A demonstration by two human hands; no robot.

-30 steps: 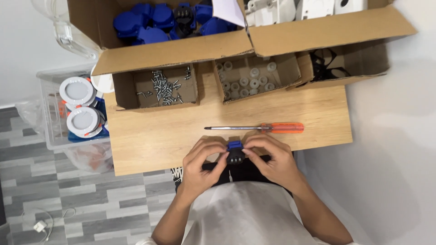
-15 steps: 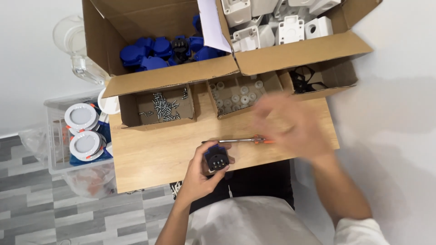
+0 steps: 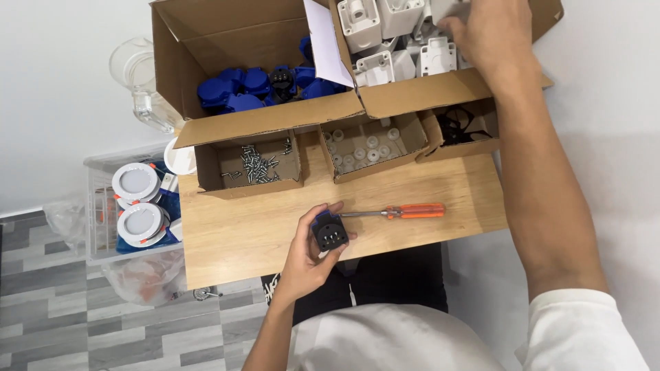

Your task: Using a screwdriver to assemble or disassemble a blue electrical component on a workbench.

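Left hand [image 3: 311,251] closed around small black-and-blue plastic socket insert [image 3: 328,233], held over near edge of light wooden tabletop [image 3: 227,240], contact face up toward camera. Fingers wrapped round its sides, thumb on left flank.

Right hand [image 3: 485,34] stretched far forward into big open cardboard box [image 3: 440,86], right compartment, among white plastic housings [image 3: 385,41]. Fingers curled down onto one of the white parts; can't tell whether actually gripping or just touching, fingertips hidden.

Orange-handled screwdriver with steel shaft [image 3: 399,212] lying flat on tabletop, just right of socket insert, tip pointing at it, untouched.

Left compartment of same box: pile of blue plastic socket covers [image 3: 237,86] plus one black part. White paper sheet [image 3: 326,45] leaning on divider between compartments.

Three small open cardboard trays in a row in front of big box: left one with loose silver screws [image 3: 256,163], middle one with small white round plastic pieces [image 3: 361,148], right one with black cable bits [image 3: 457,127].

Left of table, well apart from hands: clear plastic bin [image 3: 96,206] holding round white downlights [image 3: 135,182], clear glass jug [image 3: 141,82] behind it.
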